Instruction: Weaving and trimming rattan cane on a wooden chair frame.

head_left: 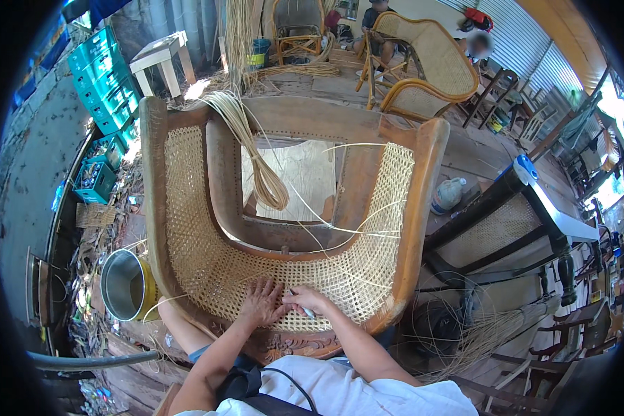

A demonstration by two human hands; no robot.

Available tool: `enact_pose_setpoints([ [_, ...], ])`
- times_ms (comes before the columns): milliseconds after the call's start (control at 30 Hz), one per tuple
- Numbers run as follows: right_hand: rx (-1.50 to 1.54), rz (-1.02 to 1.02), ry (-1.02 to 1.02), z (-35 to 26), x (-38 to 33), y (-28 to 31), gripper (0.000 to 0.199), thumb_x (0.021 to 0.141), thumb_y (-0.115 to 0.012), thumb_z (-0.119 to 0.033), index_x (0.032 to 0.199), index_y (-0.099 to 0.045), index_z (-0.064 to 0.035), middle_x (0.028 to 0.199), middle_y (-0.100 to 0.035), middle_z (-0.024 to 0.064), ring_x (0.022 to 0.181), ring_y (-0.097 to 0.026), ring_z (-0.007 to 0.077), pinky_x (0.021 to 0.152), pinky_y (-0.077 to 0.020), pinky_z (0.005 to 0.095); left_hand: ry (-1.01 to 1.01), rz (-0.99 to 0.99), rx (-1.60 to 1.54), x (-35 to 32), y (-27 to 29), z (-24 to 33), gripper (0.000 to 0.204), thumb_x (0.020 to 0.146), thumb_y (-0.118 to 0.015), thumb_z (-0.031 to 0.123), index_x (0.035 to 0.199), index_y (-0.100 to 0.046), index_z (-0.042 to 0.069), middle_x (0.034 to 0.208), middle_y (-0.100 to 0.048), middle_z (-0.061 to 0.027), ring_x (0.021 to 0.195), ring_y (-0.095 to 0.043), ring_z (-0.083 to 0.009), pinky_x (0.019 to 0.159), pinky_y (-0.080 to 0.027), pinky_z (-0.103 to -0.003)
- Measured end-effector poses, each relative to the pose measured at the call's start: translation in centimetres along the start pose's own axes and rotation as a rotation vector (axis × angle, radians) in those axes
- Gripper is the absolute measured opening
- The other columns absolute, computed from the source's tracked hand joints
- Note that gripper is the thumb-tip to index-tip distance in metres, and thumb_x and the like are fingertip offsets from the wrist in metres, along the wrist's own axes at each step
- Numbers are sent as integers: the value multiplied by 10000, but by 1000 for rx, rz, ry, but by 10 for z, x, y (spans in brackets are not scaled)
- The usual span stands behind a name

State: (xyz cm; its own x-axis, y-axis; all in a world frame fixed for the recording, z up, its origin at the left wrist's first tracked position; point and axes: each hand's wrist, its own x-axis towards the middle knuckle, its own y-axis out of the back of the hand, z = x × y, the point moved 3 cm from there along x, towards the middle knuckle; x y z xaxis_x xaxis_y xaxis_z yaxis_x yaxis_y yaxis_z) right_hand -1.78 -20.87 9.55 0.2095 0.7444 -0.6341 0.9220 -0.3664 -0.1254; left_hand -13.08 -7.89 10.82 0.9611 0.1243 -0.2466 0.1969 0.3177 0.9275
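A wooden chair frame [433,149] with a curved back stands before me, its inner side covered in woven cane webbing [187,201]. My left hand [262,303] lies flat on the webbing near the carved lower rail, fingers spread. Beside it, my right hand [308,299] is closed around a slim tool [308,313] with a pale handle; its tip meets the webbing near my left fingers. Loose cane strands [371,234] trail from the weave on the right. A looped bundle of cane strands [267,184] hangs over the far rail into the seat opening.
A metal bucket [123,284] stands to the left, with green crates [97,76] stacked beyond. On the right are a dark chair [499,229], a plastic jug [449,194] and tangled cane [485,333]. Two people sit at the back near a cane settee [437,59].
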Motion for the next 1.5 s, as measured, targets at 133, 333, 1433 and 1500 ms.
enact_pose_setpoints([
  [133,20,15,5,-3,0,0,214,923,-644,-198,834,-582,-14,637,-566,37,475,-518,100,394,-409,275,-5,5,-4,0,1,0,890,883,-293,765,1480,-367,109,1522,-329,-218,1428,-249,-425,1151,-154,-584],
  [333,-20,-3,-3,-4,-1,0,235,936,-634,-231,867,-568,-17,649,-551,27,450,-514,90,376,-400,251,-1,5,-42,1,-6,-4,918,874,-259,789,1488,-367,116,1533,-316,-216,1442,-220,-420,1152,-129,-591],
  [1433,-34,30,6,2,6,2,224,945,-630,-224,917,-579,-7,630,-556,31,465,-523,101,390,-409,261,-17,-6,-24,3,7,3,844,891,-342,737,1460,-403,117,1516,-333,-214,1425,-254,-419,1146,-169,-578],
  [1500,-25,31,-6,0,3,-2,227,946,-629,-226,921,-581,-6,630,-554,30,462,-519,100,392,-410,261,-26,20,-28,-1,0,-1,845,890,-340,736,1470,-392,124,1526,-321,-214,1435,-236,-419,1152,-155,-582],
])
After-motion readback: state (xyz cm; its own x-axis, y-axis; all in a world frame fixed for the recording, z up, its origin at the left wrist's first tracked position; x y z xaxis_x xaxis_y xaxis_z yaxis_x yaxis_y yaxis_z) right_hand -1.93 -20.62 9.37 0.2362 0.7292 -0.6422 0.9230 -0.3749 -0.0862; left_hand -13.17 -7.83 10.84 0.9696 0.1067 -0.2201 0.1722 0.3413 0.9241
